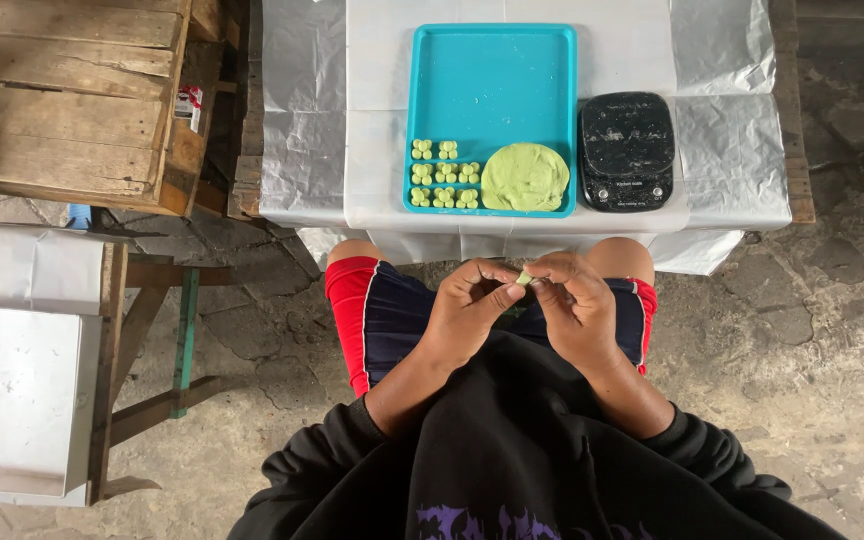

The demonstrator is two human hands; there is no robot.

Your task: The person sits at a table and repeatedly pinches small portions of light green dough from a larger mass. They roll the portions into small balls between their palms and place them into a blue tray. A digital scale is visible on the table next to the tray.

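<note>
Dough piece pinched between both hands.
Left hand and right hand grip it jointly; beyond them, the tray holds a dough disc.

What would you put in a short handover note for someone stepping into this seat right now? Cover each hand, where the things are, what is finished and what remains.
Left hand and right hand: both over the lap, fingertips pinching one small green dough piece between them.
Teal tray on the paper-covered table: shaped green pieces in three short rows at its near left; the flattened dough lump at its near right.
Black scale sits right of the tray, nothing on it.
Done: the rows of shaped pieces.
Left: the piece in hand is unfinished, most of the lump is unused, and much of the tray is bare.
</note>
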